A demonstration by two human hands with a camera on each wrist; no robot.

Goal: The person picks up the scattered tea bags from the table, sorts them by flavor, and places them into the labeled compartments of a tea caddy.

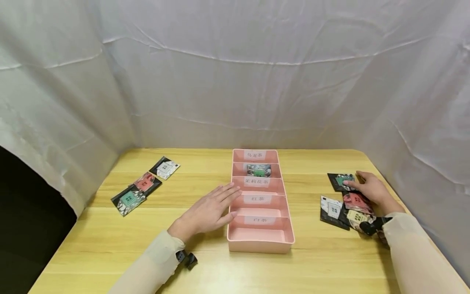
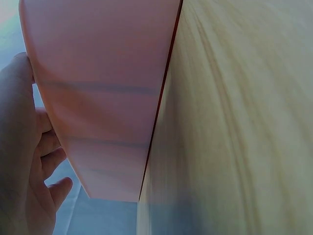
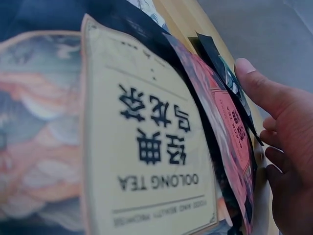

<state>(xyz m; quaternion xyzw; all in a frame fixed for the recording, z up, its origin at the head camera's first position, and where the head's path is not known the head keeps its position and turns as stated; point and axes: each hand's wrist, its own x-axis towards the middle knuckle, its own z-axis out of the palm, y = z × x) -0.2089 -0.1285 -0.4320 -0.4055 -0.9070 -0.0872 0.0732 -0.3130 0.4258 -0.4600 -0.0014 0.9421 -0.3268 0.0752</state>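
My left hand (image 1: 209,210) rests with extended fingers on the left rim of a pink divided box (image 1: 261,246); the left wrist view shows the fingers along that rim. A green-labelled tea sachet (image 1: 262,167) lies in the box's second compartment from the back. At the right, my right hand (image 1: 372,191) pinches another green-labelled tea sachet (image 1: 335,178), thumb on its face and fingers curled at its edge. Below it lie a red-labelled black tea sachet (image 3: 230,115), a yellow-labelled oolong tea sachet (image 3: 146,147) and a white-labelled sachet (image 1: 333,210), overlapping.
On the left of the wooden table (image 1: 121,249) lie a white-labelled sachet (image 1: 165,168), a red-labelled sachet (image 1: 144,183) and a green-labelled sachet (image 1: 128,199). Paper labels with Chinese writing mark the box compartments. Pale curtains (image 1: 235,90) hang behind and at the sides.
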